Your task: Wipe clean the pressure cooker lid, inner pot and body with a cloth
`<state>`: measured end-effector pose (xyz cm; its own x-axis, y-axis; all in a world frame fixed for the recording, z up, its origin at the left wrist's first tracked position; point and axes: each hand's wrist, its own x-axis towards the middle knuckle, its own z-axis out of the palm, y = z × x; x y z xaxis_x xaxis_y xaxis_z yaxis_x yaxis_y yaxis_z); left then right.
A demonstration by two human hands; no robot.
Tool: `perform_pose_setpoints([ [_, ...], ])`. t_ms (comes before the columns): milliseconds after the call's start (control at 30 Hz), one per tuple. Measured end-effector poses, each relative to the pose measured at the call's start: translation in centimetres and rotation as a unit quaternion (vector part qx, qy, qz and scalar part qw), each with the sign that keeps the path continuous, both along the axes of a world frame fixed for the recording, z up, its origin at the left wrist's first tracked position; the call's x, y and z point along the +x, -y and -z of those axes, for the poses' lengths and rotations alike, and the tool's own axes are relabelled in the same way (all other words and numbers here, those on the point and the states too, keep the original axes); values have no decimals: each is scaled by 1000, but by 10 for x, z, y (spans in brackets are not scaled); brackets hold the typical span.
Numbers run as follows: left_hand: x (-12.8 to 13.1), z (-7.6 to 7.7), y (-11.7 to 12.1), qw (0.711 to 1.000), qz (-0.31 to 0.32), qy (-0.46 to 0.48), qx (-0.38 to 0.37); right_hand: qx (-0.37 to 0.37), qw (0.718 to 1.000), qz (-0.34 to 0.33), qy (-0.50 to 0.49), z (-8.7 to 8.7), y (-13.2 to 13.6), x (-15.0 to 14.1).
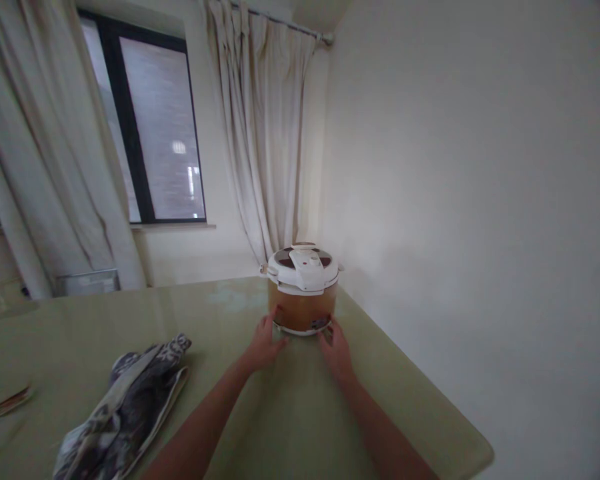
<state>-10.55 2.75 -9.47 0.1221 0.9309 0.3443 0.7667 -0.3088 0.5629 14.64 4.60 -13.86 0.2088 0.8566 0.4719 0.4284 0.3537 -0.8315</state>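
An electric pressure cooker with a white lid and an orange-brown body stands upright at the far end of the table. My left hand is at the lower left of its body, fingers against the side and thumb near the base. On the opposite side, my right hand has its fingers at the lower right edge, close to a small dark label. Between them the two hands grip the cooker low down. Its underside and back are hidden from me.
The pale green table has a rounded corner at the right, along a white wall. A crumpled patterned grey-and-white cloth lies to the left. Farther left is a thin flat brownish item. Curtains hang behind.
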Motion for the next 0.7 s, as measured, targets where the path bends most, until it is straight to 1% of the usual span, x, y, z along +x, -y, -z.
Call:
perform_pose_setpoints([
  [33, -19, 4, 15, 1000, 5, -19, -14, -22, 1000, -1, -11, -3, 1, 3],
  [67, -36, 10, 32, 999, -2, -33, -25, -44, 999, -2, -20, -6, 3, 6],
  [133, -65, 25, 64, 995, -31, -94, -31, -71, 997, -6, -28, -11, 8, 10],
  [200, -82, 41, 89, 991, -27, -124, -31, -76, 996, -16, -33, -15, 14, 12],
  [267, -88, 51, 106, 991, -22, -131, -22, -82, 995, -41, -29, -20, 20, 11],
  [333, -87, 52, 115, 990, -19, -138, -18, -95, 993, -70, -3, -24, 25, 8],
  [467, -80, 40, 119, 989, -24, -143, -35, -103, 987, -100, 68, -32, 30, 3],
  [567, -79, 34, 119, 988, -31, -139, -53, -96, 988, -105, 63, -34, 30, 3],
  [700, -79, 40, 117, 988, -35, -140, -53, -95, 989, -98, 50, -34, 29, 3],
])
